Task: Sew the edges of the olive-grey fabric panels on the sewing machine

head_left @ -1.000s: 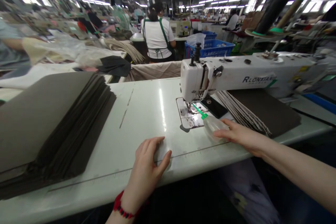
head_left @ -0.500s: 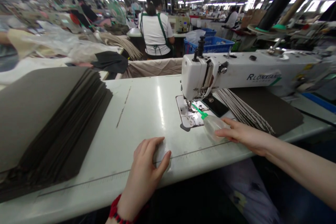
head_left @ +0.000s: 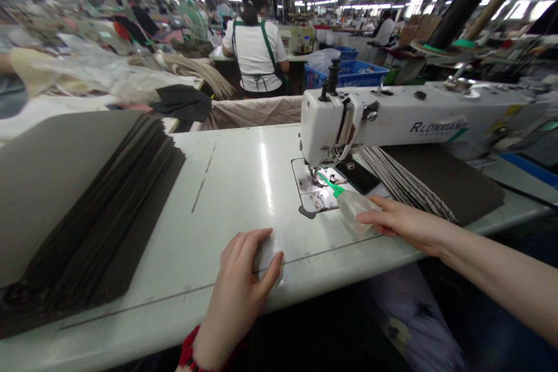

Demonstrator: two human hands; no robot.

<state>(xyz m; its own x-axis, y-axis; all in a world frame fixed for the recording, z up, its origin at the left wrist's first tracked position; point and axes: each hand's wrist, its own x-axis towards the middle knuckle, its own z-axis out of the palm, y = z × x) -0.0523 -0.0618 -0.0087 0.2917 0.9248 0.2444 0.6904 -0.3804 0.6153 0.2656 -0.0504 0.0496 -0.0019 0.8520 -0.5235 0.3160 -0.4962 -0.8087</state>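
Note:
My right hand (head_left: 387, 222) is closed around a translucent squeeze bottle (head_left: 352, 209) with a green nozzle. The bottle lies tilted low over the table, its nozzle tip reaching the presser foot and needle area of the white sewing machine (head_left: 325, 128). Under the needle is a shiny metal needle plate (head_left: 309, 200). My left hand (head_left: 246, 279) rests on the pale green sewing table (head_left: 235, 186) near its front edge, fingers apart and holding nothing. A red and black bracelet is on that wrist.
A thick stack of dark grey fabric panels (head_left: 108, 203) lies at the left. More panels (head_left: 440, 180) sit under the machine arm, beside a dark phone (head_left: 360, 175). Thread cones (head_left: 457, 14) stand at the upper right. A person in a white shirt (head_left: 257, 58) sits ahead near a blue crate (head_left: 361, 74).
Both hands and the bottle stay in almost the same place, the nozzle still at the needle area. The view has shifted very slightly.

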